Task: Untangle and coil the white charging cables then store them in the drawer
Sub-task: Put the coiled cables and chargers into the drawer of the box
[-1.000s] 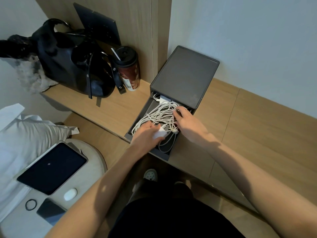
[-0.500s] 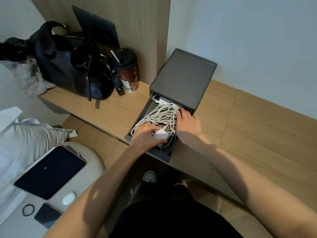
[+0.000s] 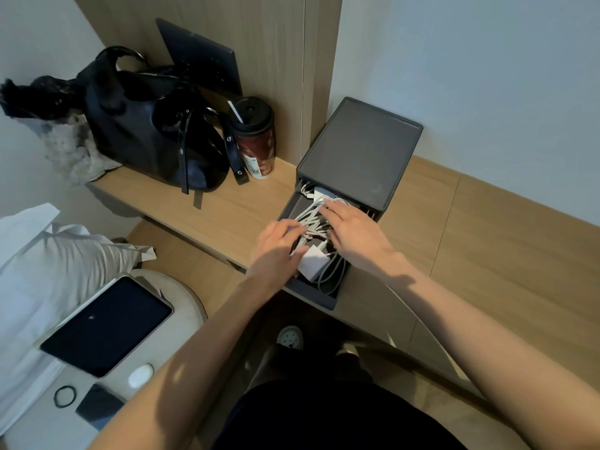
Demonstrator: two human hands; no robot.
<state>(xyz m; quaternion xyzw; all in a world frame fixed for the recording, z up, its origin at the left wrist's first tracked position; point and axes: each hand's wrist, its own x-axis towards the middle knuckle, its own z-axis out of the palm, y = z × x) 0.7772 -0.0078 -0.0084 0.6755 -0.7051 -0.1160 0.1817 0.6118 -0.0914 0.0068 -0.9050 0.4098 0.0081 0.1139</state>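
Observation:
A tangled bundle of white charging cables (image 3: 311,219) lies in the open drawer (image 3: 319,298) of a dark grey box (image 3: 360,151) on the wooden shelf. A white power adapter (image 3: 313,264) and a grey cable loop (image 3: 336,274) sit at the drawer's front. My left hand (image 3: 276,246) lies over the left side of the bundle, with its thumb beside the adapter. My right hand (image 3: 352,230) presses flat on the right side of the cables, fingers straight. The hands hide much of the bundle.
A black handbag (image 3: 152,134) and a dark tumbler (image 3: 255,139) stand on the shelf (image 3: 227,216) left of the box. Below left, a round stool carries a tablet (image 3: 107,326), a white mouse (image 3: 140,375), a hair tie and a phone. Bedding lies at far left.
Both hands have moved further onto the cable bundle and flattened over it. The left hand has shifted off the adapter, which now lies uncovered at the drawer's front.

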